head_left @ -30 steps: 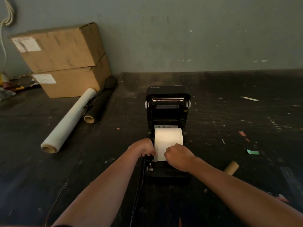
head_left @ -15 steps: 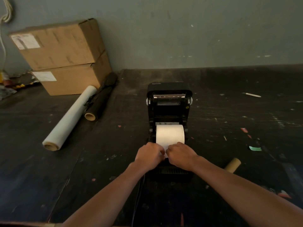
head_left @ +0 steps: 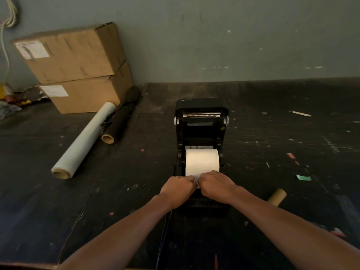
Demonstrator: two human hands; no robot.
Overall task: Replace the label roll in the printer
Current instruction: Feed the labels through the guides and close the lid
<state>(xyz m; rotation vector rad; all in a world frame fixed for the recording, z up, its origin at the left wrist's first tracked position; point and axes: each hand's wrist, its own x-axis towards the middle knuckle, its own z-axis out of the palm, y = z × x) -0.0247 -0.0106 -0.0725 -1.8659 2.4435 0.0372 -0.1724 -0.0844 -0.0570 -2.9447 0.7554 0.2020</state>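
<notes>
A black label printer (head_left: 201,121) stands in the middle of the dark table with its lid swung up and back. A white label roll (head_left: 202,161) sits in its open bay. My left hand (head_left: 178,189) and my right hand (head_left: 216,187) are side by side at the roll's near edge, both pinching the loose paper end, which shows as a white strip between them. The printer's front is hidden under my hands. An empty cardboard core (head_left: 276,196) lies on the table to the right of my right forearm.
Two stacked cardboard boxes (head_left: 78,67) stand at the back left against the wall. A clear film roll (head_left: 83,141) and a black roll (head_left: 120,117) lie beside them. A black cable (head_left: 161,240) runs from the printer toward me. Paper scraps litter the table's right side.
My left hand slid from the printer's left side to the roll's front edge, meeting my right hand. Both hands now grip the paper end together.
</notes>
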